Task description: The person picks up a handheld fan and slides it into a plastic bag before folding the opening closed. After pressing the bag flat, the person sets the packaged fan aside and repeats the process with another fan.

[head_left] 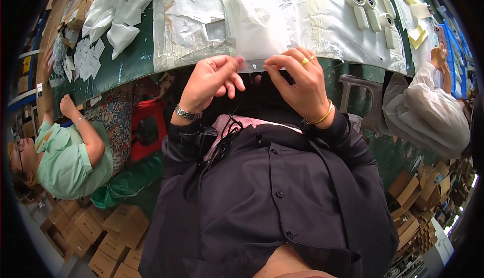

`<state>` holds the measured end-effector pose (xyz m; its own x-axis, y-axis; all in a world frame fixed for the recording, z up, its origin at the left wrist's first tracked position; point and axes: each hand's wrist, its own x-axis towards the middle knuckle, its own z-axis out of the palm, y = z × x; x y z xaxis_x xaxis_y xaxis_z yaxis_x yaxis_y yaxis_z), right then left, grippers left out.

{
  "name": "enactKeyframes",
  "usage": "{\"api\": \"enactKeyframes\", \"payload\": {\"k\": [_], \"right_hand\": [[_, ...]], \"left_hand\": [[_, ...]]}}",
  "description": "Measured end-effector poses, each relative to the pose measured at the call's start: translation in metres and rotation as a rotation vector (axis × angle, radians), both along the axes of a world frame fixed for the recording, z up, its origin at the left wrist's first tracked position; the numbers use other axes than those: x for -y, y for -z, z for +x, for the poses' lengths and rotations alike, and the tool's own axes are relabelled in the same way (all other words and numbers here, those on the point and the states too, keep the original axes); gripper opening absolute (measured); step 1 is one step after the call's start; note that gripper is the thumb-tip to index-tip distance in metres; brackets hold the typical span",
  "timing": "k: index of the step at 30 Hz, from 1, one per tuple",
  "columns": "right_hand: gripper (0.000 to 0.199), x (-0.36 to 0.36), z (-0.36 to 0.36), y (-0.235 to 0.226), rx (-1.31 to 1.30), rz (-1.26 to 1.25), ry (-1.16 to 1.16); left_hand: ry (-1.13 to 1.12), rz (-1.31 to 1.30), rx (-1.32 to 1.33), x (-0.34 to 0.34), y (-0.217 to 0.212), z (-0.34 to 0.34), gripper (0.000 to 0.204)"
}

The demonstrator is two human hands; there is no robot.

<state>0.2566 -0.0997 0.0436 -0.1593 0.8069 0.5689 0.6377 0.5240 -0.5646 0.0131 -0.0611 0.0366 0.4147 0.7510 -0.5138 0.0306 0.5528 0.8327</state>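
Observation:
A frosted plastic bag (261, 38) lies at the table's near edge, its open-looking end toward me. Through its film shows a pale round-headed thing, probably a handheld fan like those on the right. My left hand (214, 83) has thumb and forefinger together at the bag's left near corner, tips slightly blurred, other fingers loosely curled. With a pinch, my right hand (301, 80) holds the near edge toward the right corner. Several white handheld fans (370, 12) lie on the table to the right of the bag.
White plastic bags (121, 8) are heaped at the far left, beside scattered paper slips (88, 58). One person (75, 154) sits on my left near a red stool (147, 132); another person in white (426, 111) is at right. Cardboard boxes (121, 225) stand behind on both sides.

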Motion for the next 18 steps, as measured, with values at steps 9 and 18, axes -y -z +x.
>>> {"api": "enactKeyframes", "payload": {"k": [9,18], "right_hand": [[0.011,-0.008,-0.022,0.003,0.122,-0.060,-0.160],[0.014,-0.016,-0.025,0.010,0.112,-0.090,-0.141]], "left_hand": [[-0.042,0.067,0.013,0.005,0.005,0.004,0.034],[-0.047,0.108,0.035,0.003,0.007,0.008,0.036]]}}
